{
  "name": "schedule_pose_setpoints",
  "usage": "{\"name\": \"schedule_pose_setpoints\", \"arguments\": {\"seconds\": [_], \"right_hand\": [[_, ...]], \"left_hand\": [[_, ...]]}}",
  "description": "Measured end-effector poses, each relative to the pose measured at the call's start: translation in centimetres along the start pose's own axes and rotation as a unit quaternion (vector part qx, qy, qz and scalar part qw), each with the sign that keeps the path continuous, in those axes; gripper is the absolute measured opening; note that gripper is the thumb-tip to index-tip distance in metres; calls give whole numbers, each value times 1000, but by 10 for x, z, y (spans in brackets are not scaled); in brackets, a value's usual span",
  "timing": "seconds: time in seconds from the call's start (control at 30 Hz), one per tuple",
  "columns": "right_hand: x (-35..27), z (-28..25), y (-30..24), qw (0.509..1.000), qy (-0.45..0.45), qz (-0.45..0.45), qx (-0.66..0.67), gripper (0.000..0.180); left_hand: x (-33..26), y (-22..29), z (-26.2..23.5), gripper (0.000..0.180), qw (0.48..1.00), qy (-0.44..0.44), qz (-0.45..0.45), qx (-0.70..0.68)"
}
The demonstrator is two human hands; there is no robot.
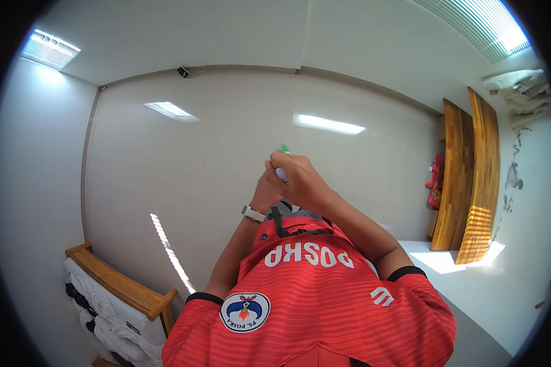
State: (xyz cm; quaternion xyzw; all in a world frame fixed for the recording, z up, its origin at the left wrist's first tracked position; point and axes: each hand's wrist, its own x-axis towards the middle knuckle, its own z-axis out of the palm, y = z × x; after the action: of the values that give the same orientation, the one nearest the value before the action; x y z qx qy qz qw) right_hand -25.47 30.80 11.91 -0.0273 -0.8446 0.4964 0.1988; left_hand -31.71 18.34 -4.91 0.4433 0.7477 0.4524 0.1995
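My two hands meet in front of my waist, closed around a small white object [281,174] with a green tip. Its green end sticks up past my knuckles, while a rounded whitish part shows between the hands; the exact kind is hard to make out. My right hand [301,177] is wrapped over it from the right, fingers curled. Pressed against that hand from the left is my left hand [267,191], its fingers partly hidden behind the right one. A pale wristwatch [253,213] is on my left wrist.
Pale glossy tiles cover the floor [183,153]. At the lower left stands a wooden frame [121,280] with white cloth [110,318] on it. Wooden boards [458,177] rise at the right, with a red item [434,181] beside them. A small black device [182,72] lies by the far wall.
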Motion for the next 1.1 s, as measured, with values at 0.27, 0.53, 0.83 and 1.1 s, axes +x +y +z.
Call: {"name": "schedule_pose_setpoints", "arguments": {"seconds": [0.27,0.53,0.83,1.1], "right_hand": [[28,23,58,989,100,75,78,24],[41,46,140,983,110,94,108,28],[55,-10,172,986,134,91,30,25],[54,-57,184,988,138,70,14,21]], "left_hand": [[36,-11,-47,41,987,98,-125,-21],[65,-56,-18,50,986,30,-156,-41],[118,-19,13,47,979,19,-176,-98],[156,9,37,35,980,-26,-151,-130]]}}
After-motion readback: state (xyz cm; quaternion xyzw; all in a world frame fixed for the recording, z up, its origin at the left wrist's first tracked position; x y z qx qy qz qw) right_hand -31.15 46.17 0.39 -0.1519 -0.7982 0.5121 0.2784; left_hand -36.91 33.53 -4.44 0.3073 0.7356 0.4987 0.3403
